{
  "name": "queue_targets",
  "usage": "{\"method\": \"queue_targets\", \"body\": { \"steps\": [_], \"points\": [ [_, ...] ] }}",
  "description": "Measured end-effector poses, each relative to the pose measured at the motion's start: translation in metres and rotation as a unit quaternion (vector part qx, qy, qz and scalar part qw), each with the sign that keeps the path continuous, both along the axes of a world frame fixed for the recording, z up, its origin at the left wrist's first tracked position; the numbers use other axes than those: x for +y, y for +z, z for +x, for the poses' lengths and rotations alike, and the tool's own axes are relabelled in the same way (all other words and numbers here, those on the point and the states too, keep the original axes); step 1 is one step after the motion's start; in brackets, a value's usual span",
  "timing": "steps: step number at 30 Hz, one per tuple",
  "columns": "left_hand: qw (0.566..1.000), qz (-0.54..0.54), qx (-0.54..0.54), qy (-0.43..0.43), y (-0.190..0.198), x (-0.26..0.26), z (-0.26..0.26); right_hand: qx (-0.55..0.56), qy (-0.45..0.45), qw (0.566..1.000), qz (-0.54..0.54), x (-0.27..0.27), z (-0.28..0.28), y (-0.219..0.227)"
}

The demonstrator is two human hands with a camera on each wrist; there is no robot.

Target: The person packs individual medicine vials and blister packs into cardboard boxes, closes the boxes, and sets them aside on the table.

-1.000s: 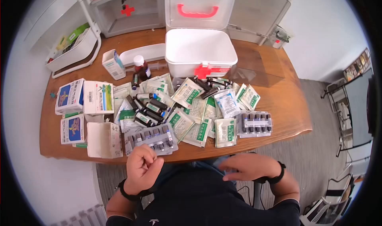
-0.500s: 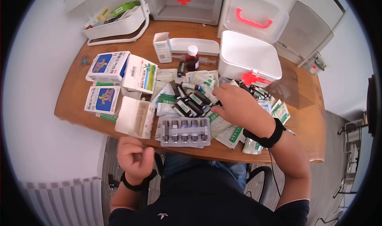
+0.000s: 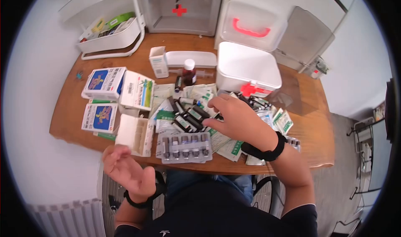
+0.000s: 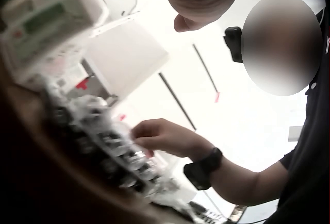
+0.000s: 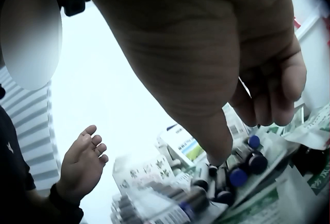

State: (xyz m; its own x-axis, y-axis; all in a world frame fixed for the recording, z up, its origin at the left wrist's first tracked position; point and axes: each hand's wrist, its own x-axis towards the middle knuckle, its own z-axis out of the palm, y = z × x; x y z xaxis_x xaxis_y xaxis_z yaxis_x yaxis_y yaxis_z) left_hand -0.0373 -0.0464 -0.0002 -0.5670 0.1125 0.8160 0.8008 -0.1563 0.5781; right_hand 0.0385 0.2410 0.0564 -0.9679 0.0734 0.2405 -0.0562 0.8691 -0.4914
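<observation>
My right hand (image 3: 240, 118) hovers over a heap of small dark glass vials (image 3: 190, 118), thumb stretched out and fingers lightly bent, with nothing seen between them. In the right wrist view its thumb points down close over the blue-capped vials (image 5: 238, 176). My left hand (image 3: 127, 170) is held palm up at the table's front edge, fingers relaxed and holding nothing. Just beyond it stands an opened white carton (image 3: 135, 132). A plastic tray of vials (image 3: 186, 147) lies near the front edge. Green-and-white sachets (image 3: 229, 149) spread under and beside the right hand.
Blue-and-white medicine boxes (image 3: 100, 116) stand at the left. Behind the heap are a brown bottle (image 3: 189, 74), a small upright carton (image 3: 159, 62) and a white first-aid box (image 3: 269, 74) with its lid raised. A basket rack (image 3: 110, 40) and a grey cabinet (image 3: 181, 22) stand at the back.
The right hand has moved from near the lap to over the vials and sachets. My left hand has uncurled and turned palm up. The head view has also shifted.
</observation>
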Motion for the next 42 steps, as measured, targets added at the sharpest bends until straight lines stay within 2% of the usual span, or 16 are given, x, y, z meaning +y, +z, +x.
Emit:
{"method": "queue_targets", "body": {
  "steps": [1, 3, 4, 5, 6, 7, 8, 9, 11, 13, 15, 18, 37, 40, 41, 42],
  "points": [
    [1.000, 0.007, 0.001, -0.009, 0.017, 0.015, 0.002, 0.001, -0.009, 1.000, 0.007, 0.002, 0.006, 0.009],
    [0.968, -0.117, -0.005, -0.223, 0.052, 0.043, 0.001, 0.021, -0.028, 0.987, -0.157, 0.002, 0.020, 0.029],
    [0.967, -0.113, -0.001, -0.230, 0.064, 0.059, -0.002, 0.026, -0.056, 0.977, -0.206, 0.004, 0.031, 0.034],
    [0.943, -0.198, 0.000, -0.266, 0.076, 0.074, -0.004, 0.031, -0.063, 0.977, -0.200, 0.009, 0.041, 0.030],
    [0.912, -0.281, 0.004, -0.298, 0.082, 0.086, -0.005, 0.087, -0.078, 0.950, -0.290, 0.017, 0.050, 0.021],
    [0.911, -0.277, 0.013, -0.305, 0.081, 0.095, -0.007, 0.142, -0.089, 0.911, -0.376, 0.024, 0.059, 0.011],
    [0.920, -0.278, 0.009, -0.275, 0.074, 0.104, -0.011, 0.174, -0.088, 0.882, -0.428, 0.030, 0.068, 0.004],
    [0.928, -0.280, 0.004, -0.246, 0.067, 0.111, -0.014, 0.181, -0.093, 0.883, -0.424, 0.034, 0.077, -0.001],
    [0.925, -0.286, -0.031, -0.248, 0.054, 0.118, -0.016, 0.165, -0.166, 0.834, -0.499, 0.043, 0.092, -0.010],
    [0.911, -0.329, -0.060, -0.241, 0.044, 0.121, -0.020, 0.168, -0.165, 0.832, -0.502, 0.050, 0.103, -0.021],
    [0.906, -0.335, -0.081, -0.246, 0.040, 0.122, -0.019, 0.160, -0.167, 0.817, -0.529, 0.052, 0.108, -0.027],
    [0.899, -0.342, -0.111, -0.251, 0.037, 0.123, -0.019, 0.159, -0.152, 0.819, -0.530, 0.056, 0.111, -0.034],
    [0.902, -0.337, -0.116, -0.242, 0.036, 0.118, -0.020, 0.152, -0.134, 0.825, -0.528, 0.055, 0.106, -0.037],
    [0.906, -0.349, -0.110, -0.213, 0.043, 0.102, -0.018, 0.152, -0.127, 0.828, -0.524, 0.056, 0.106, -0.036],
    [0.928, -0.325, -0.069, -0.167, 0.043, 0.089, -0.018, 0.151, -0.128, 0.828, -0.524, 0.056, 0.106, -0.035],
    [0.946, -0.299, -0.028, -0.120, 0.039, 0.074, -0.018, 0.141, -0.147, 0.853, -0.480, 0.058, 0.107, -0.033]
  ]
}}
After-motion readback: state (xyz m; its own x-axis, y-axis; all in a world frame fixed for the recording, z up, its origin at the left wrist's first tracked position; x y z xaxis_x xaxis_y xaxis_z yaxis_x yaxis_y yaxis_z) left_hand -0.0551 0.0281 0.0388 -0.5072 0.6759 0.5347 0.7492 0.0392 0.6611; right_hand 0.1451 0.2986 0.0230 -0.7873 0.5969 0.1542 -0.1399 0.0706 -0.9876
